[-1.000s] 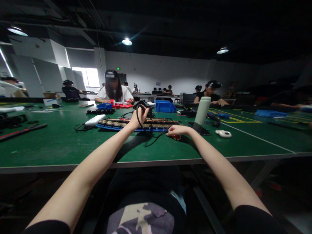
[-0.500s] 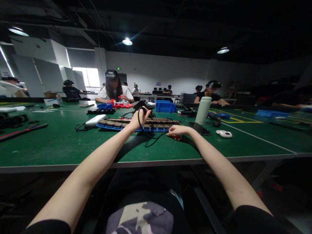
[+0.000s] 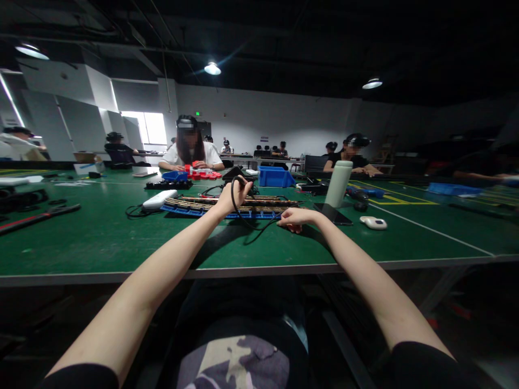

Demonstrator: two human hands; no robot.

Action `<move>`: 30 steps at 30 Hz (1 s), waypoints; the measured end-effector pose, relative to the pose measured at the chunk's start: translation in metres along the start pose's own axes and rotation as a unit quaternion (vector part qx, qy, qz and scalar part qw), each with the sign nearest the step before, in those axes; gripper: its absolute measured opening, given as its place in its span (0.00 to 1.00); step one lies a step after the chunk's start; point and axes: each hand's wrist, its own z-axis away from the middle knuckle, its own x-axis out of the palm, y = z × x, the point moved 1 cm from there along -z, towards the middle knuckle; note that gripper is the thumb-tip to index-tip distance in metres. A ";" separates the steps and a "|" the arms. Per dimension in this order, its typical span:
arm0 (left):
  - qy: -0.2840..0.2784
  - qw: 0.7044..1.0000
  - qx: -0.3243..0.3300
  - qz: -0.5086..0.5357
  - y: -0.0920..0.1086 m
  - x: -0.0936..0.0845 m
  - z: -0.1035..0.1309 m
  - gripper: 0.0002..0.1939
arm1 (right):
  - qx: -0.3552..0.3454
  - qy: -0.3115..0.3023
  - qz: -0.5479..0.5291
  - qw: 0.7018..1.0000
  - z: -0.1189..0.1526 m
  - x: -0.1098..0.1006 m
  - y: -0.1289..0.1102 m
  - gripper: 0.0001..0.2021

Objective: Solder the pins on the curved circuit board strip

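Observation:
A thin black cable (image 3: 260, 229) hangs in a loop between my two hands, just in front of a long blue holder (image 3: 190, 212). My left hand (image 3: 233, 197) is raised above the holder, its fingers closed around the cable. Low at the holder's right front, my right hand (image 3: 297, 217) is closed in a pinch on the cable where it reaches the fingertips. Rows of thin gold-coloured strips lie lengthwise along the holder. My left hand and forearm hide part of its middle.
A white device (image 3: 159, 200) with a cord lies left of the holder. Rightward are a dark tablet (image 3: 333, 214), a pale green bottle (image 3: 339, 185) and a small white case (image 3: 373, 222). A blue bin (image 3: 275, 176) sits behind. Co-workers (image 3: 190, 151) sit across the table (image 3: 121, 248).
Both my hands and the cable stay nearly where they were. Across the table, the co-worker's hand has lowered toward the red parts.

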 end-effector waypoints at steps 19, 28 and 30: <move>-0.010 0.997 0.022 -0.075 0.003 0.000 0.003 0.10 | -0.004 0.000 0.003 1.000 -0.001 0.000 0.002 0.21; 0.019 0.999 0.023 -0.033 0.009 0.007 0.005 0.10 | -0.002 0.005 -0.002 1.000 0.002 0.000 0.000 0.21; 0.032 0.999 0.020 -0.028 0.008 0.010 0.004 0.10 | 0.000 0.004 -0.004 1.000 0.002 0.000 0.000 0.21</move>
